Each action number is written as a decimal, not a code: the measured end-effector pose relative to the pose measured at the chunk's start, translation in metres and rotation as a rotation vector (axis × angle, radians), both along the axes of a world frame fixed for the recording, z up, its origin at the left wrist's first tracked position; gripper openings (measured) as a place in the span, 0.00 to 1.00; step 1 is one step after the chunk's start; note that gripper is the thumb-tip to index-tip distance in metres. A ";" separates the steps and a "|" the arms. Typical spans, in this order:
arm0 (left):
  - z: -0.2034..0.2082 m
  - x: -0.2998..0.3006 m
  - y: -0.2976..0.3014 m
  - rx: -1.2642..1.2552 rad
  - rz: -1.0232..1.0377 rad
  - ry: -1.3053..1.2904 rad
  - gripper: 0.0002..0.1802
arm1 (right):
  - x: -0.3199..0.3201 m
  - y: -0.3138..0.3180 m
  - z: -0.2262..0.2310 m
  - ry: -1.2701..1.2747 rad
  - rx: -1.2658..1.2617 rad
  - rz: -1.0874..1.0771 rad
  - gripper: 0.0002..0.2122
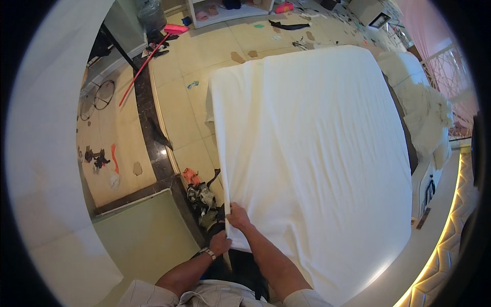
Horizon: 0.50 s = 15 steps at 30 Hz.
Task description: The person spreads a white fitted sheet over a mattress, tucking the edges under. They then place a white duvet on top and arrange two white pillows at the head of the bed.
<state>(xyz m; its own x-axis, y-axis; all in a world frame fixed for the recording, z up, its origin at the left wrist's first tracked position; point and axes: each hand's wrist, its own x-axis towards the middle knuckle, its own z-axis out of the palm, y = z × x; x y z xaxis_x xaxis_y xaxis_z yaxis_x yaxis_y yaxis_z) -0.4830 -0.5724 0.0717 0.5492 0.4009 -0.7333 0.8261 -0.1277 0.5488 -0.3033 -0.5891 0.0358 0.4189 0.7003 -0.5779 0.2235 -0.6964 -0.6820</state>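
A white bed sheet lies spread over the bed, with long wrinkles running along it. At its near left edge, my right hand is closed around the border of the cloth. My left hand, with a metal-banded watch on the wrist, grips the same edge just below, closer to my body. Its fingertips are partly hidden. Along the left side the sheet hangs over the mattress edge.
A bundle of clothes and bags lies on the floor beside the bed's left side. A pink-handled broom leans farther off. Rumpled white bedding is piled at the right, near a lit padded headboard. Scraps litter the tiles.
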 end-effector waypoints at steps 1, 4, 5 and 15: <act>-0.009 -0.016 0.003 -0.003 0.028 0.079 0.18 | -0.001 0.008 0.001 0.048 0.008 0.122 0.16; -0.030 -0.032 0.011 -0.022 0.094 0.193 0.23 | 0.001 0.027 0.013 0.127 0.044 0.220 0.17; -0.030 -0.032 0.017 -0.030 0.104 0.156 0.25 | 0.003 0.029 0.013 0.141 0.038 0.165 0.19; -0.032 0.117 0.176 0.076 0.558 -0.301 0.22 | 0.054 0.020 0.038 0.099 0.061 -0.072 0.25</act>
